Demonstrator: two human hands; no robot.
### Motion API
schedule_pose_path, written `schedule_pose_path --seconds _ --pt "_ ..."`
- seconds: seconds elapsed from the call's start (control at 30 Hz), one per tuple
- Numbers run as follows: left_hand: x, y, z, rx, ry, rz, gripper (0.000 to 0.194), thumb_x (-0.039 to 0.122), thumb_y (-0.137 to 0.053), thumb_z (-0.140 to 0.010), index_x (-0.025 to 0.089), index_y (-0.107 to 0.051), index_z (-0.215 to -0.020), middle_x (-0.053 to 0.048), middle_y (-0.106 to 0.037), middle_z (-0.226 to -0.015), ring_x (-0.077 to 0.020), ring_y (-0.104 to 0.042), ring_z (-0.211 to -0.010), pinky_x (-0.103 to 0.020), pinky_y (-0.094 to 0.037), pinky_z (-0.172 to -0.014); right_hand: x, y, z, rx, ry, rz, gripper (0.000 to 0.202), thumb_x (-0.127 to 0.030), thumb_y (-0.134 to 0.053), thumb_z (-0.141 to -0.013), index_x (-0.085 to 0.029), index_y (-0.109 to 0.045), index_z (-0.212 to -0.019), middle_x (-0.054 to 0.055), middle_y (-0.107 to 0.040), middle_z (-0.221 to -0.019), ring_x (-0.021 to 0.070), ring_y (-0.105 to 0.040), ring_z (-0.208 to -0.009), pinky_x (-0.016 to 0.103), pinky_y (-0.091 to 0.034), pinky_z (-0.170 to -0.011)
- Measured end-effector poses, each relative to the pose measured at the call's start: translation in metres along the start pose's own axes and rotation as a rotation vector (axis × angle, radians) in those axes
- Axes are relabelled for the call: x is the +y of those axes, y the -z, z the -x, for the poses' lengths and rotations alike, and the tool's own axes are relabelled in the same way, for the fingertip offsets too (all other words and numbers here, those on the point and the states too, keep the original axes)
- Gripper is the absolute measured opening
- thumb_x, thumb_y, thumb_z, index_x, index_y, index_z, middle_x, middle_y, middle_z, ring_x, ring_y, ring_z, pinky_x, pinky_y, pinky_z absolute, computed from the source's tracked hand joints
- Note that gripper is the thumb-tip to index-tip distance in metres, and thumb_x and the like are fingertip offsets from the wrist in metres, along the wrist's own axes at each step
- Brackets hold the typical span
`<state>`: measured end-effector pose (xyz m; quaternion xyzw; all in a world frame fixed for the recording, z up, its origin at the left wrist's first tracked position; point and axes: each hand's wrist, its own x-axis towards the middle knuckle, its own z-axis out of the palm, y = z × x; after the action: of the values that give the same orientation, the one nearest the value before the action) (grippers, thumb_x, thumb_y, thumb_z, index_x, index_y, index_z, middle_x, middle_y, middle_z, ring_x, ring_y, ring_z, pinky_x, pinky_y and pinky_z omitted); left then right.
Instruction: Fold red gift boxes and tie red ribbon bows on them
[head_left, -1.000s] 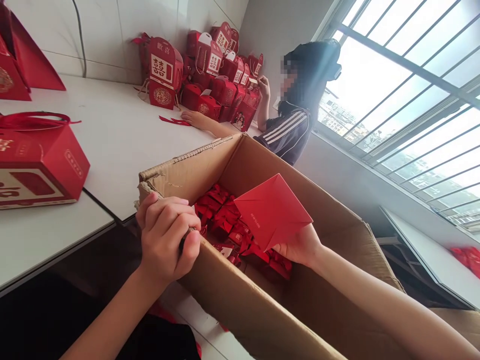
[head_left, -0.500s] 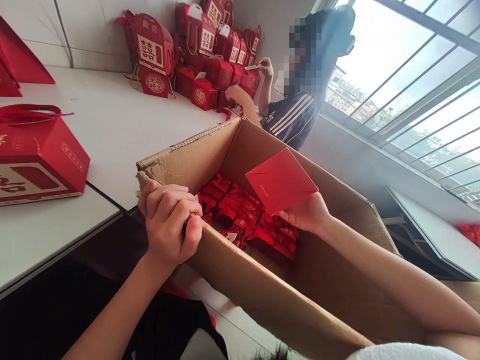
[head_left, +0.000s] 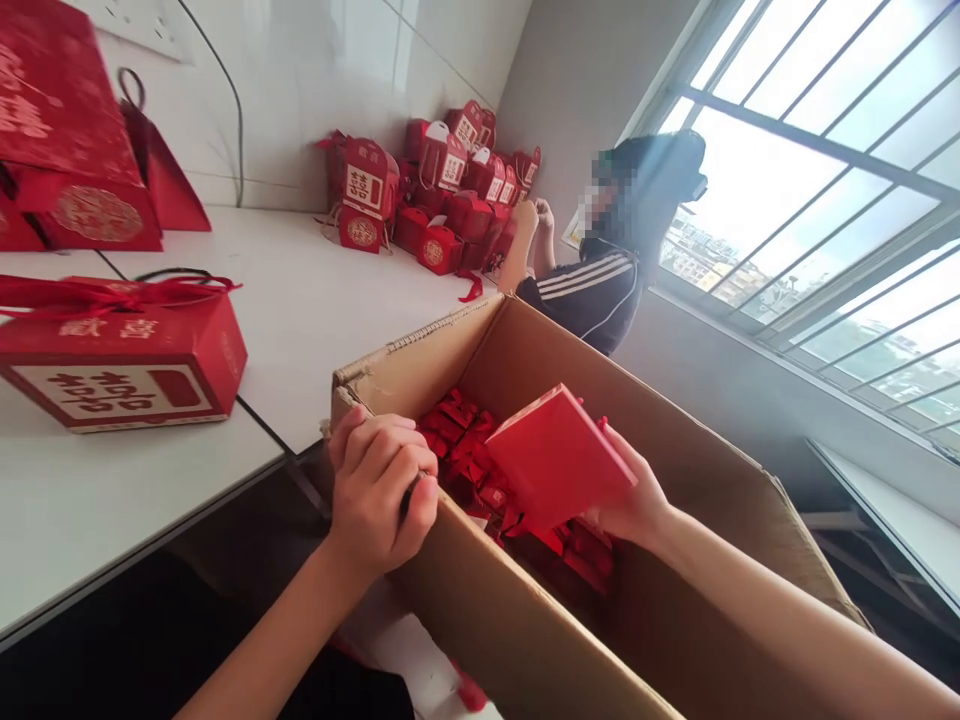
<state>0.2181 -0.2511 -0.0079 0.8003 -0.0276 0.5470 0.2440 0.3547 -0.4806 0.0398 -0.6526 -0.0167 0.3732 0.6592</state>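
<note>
My left hand (head_left: 382,495) is closed around the near left corner of a large open cardboard box (head_left: 540,620). Over the inside of that box, my right hand (head_left: 637,505) holds a red gift box (head_left: 559,455) by its right side, its flat face tilted toward me and one side edge showing. Beneath it, several small red boxes with ribbons (head_left: 461,430) lie on the bottom of the cardboard box, partly hidden by the held one.
A red gift box with a ribbon (head_left: 135,350) stands on the white table (head_left: 292,290) at left, with larger red boxes (head_left: 90,150) behind. Stacked red boxes (head_left: 457,200) fill the table's far end. A co-worker (head_left: 592,290) stands there, hands raised, near a barred window (head_left: 810,130).
My view has shifted, so the scene sits lower and further right. The red gift box in my right hand has turned, showing its side. The co-worker's hands have come together.
</note>
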Motion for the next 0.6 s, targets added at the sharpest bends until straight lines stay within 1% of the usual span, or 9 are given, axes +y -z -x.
schedule_pose_path --seconds 0.1,0.17,0.2,0.23,0.3,0.33,0.43,0.5,0.6 --pt "0.002 0.001 0.0 -0.003 0.022 0.024 0.015 0.015 -0.039 -0.079 0.02 -0.05 -0.069 -0.003 -0.057 -0.072 -0.021 -0.051 -0.089 -0.045 -0.026 -0.098 0.015 0.005 -0.026 0.076 0.351 0.503 0.049 -0.06 -0.035 -0.085 -0.023 -0.048 -0.114 0.009 -0.059 -0.107 0.0241 -0.057 -0.101 0.043 -0.046 -0.089" --pt "0.003 0.002 -0.001 -0.011 0.03 0.034 0.015 0.015 -0.04 -0.079 0.02 -0.05 -0.07 -0.003 -0.057 -0.072 -0.0202 -0.051 -0.089 -0.043 -0.026 -0.098 0.021 0.006 -0.055 0.133 0.563 0.767 0.055 -0.057 -0.051 -0.077 -0.02 -0.044 -0.119 0.013 -0.049 -0.12 0.0283 -0.047 -0.114 0.047 -0.037 -0.099" --pt "0.004 0.002 -0.001 -0.015 0.035 0.037 0.015 0.015 -0.04 -0.08 0.019 -0.05 -0.07 -0.003 -0.057 -0.073 -0.0198 -0.051 -0.088 -0.042 -0.025 -0.098 0.022 0.005 -0.073 0.167 0.657 0.958 0.059 -0.055 -0.055 -0.075 -0.019 -0.042 -0.121 0.015 -0.043 -0.126 0.0295 -0.043 -0.118 0.047 -0.034 -0.101" --pt "0.004 0.003 -0.001 -0.019 0.042 0.039 0.015 0.015 -0.04 -0.08 0.019 -0.05 -0.07 -0.002 -0.057 -0.072 -0.0194 -0.051 -0.088 -0.042 -0.025 -0.098 0.024 0.003 -0.091 0.194 0.703 1.155 0.062 -0.053 -0.057 -0.074 -0.017 -0.04 -0.123 0.016 -0.038 -0.129 0.0297 -0.04 -0.121 0.046 -0.033 -0.103" --pt "0.005 0.005 -0.001 -0.027 0.057 0.042 0.015 0.015 -0.039 -0.08 0.019 -0.05 -0.07 -0.002 -0.057 -0.072 -0.0187 -0.051 -0.088 -0.04 -0.025 -0.099 0.027 -0.006 -0.128 0.262 0.688 1.501 0.063 -0.05 -0.054 -0.078 -0.015 -0.036 -0.128 0.017 -0.032 -0.133 0.0284 -0.037 -0.124 0.043 -0.033 -0.104" --pt "0.006 0.005 -0.001 -0.031 0.063 0.043 0.015 0.015 -0.039 -0.08 0.019 -0.05 -0.07 -0.002 -0.056 -0.073 -0.0184 -0.051 -0.088 -0.04 -0.025 -0.099 0.028 -0.013 -0.145 0.293 0.643 1.59 0.063 -0.049 -0.051 -0.081 -0.014 -0.033 -0.13 0.018 -0.032 -0.134 0.0283 -0.036 -0.125 0.042 -0.033 -0.104" --pt "0.007 0.005 0.001 -0.033 0.074 0.044 0.015 0.016 -0.038 -0.08 0.019 -0.05 -0.071 -0.002 -0.056 -0.074 -0.0184 -0.051 -0.089 -0.039 -0.026 -0.099 0.035 -0.038 -0.181 0.361 0.531 1.656 0.062 -0.045 -0.045 -0.086 -0.006 -0.031 -0.133 0.025 -0.033 -0.133 0.033 -0.04 -0.123 0.044 -0.035 -0.1" --pt "0.009 0.004 0.002 -0.049 0.087 0.041 0.016 0.017 -0.037 -0.08 0.019 -0.05 -0.071 -0.003 -0.056 -0.075 -0.0188 -0.05 -0.09 -0.04 -0.026 -0.1 0.037 -0.052 -0.19 0.361 0.466 1.708 0.058 -0.041 -0.046 -0.086 -0.003 -0.037 -0.129 0.028 -0.038 -0.13 0.036 -0.046 -0.118 0.045 -0.038 -0.095" --pt "0.011 0.005 0.001 -0.117 0.118 0.038 0.014 0.02 -0.038 -0.081 0.019 -0.051 -0.075 -0.004 -0.057 -0.079 -0.0198 -0.051 -0.093 -0.042 -0.025 -0.103 0.023 -0.066 -0.186 0.286 0.429 1.809 0.051 -0.039 -0.057 -0.078 -0.008 -0.053 -0.118 0.025 -0.051 -0.121 0.0362 -0.055 -0.108 0.044 -0.043 -0.087"
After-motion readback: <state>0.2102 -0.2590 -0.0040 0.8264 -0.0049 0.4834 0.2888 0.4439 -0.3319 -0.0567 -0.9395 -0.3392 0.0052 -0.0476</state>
